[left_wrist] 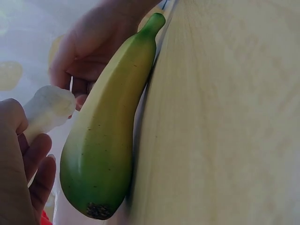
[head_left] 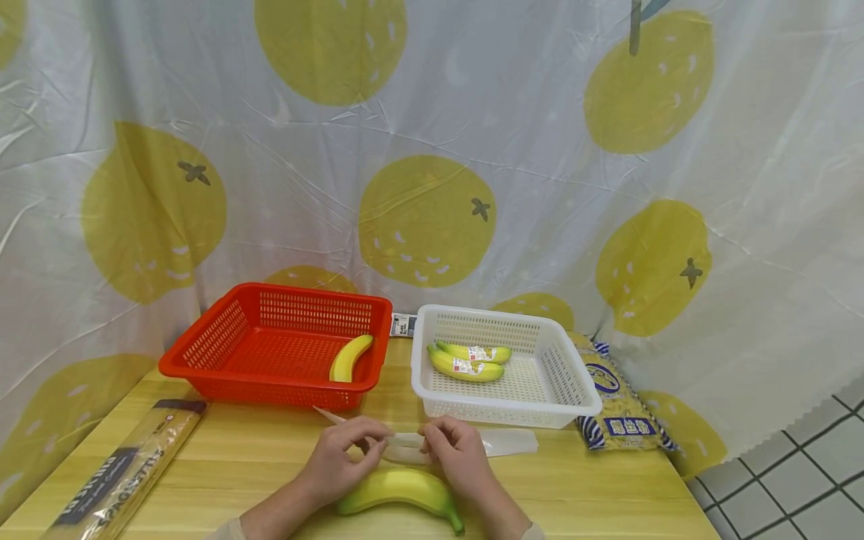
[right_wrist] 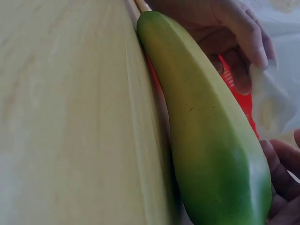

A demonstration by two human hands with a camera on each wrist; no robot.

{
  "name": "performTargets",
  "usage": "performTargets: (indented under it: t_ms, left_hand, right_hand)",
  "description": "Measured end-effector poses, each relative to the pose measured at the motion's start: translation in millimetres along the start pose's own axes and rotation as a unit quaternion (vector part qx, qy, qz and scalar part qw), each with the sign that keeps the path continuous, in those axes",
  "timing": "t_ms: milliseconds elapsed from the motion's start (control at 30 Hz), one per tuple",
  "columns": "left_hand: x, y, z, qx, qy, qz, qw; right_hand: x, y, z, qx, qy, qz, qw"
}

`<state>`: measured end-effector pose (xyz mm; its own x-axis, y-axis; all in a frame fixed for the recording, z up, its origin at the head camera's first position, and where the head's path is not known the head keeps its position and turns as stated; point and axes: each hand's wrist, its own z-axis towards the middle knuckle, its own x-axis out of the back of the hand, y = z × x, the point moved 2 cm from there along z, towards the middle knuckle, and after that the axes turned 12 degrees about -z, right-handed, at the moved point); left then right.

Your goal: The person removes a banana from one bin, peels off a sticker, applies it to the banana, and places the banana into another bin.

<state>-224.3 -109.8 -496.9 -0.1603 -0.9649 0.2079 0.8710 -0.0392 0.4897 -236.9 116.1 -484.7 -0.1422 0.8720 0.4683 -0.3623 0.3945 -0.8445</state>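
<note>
Both hands pinched a crumpled, translucent white plastic wrapper point(head_left: 405, 448) between them: the left hand point(head_left: 337, 461) held one end with curled fingers point(left_wrist: 35, 159), the right hand point(head_left: 462, 454) the other. A bare green-yellow banana point(head_left: 401, 491) lay on the pale wooden surface point(head_left: 594, 487) just nearer the body than the fingers.

Judging by the layout, the work seemed partway done: one unwrapped yellow banana point(head_left: 349, 358) lay in the red plastic basket point(head_left: 223, 352) beyond the left fingers, while two labelled bananas point(head_left: 467, 360) remained in the white plastic basket point(head_left: 574, 390) beyond the right fingers.

Only the head view showed the white basket and both hands whole; the wrist views showed the banana's skin and the wrapper up close.
</note>
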Motion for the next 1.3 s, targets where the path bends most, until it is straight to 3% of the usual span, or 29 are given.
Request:
performTargets:
  t_ms: [167, 333, 633, 933, 1067, 1300]
  left_hand:
    - [-0.8, -0.3, 0.7, -0.040, -0.013, -0.007, 0.9991]
    - [-2.5, 3.2, 1.1, -0.044, -0.030, -0.005, 0.9986]
    - [-0.7, 9.9, 1.3, -0.026, -0.071, -0.005, 0.9972]
    - [1.3, 7.7, -0.6, 0.093, -0.055, 0.046, 0.9931]
    - [-0.2, 7.2, -1.3, 0.081, -0.081, 0.038, 0.9927]
    - [-1.3, 6.4, -3.5, 0.070, -0.107, 0.034, 0.9913]
  right_hand:
    - [0.8, -0.8, -1.1, -0.051, -0.057, 0.067, 0.995]
    - [1.7, 0.8, -2.5, -0.081, -0.108, 0.118, 0.984]
    - [4.2, 5.1, -0.3, -0.054, -0.113, 0.089, 0.988]
    - [3.7, -2.7, -5.6, 0.078, -0.111, 0.023, 0.990]
    - [3.5, -5.9, -7.9, 0.156, -0.089, -0.029, 0.983]
    - [3.3, -8.0, -10.7, 0.295, -0.044, -0.111, 0.948]
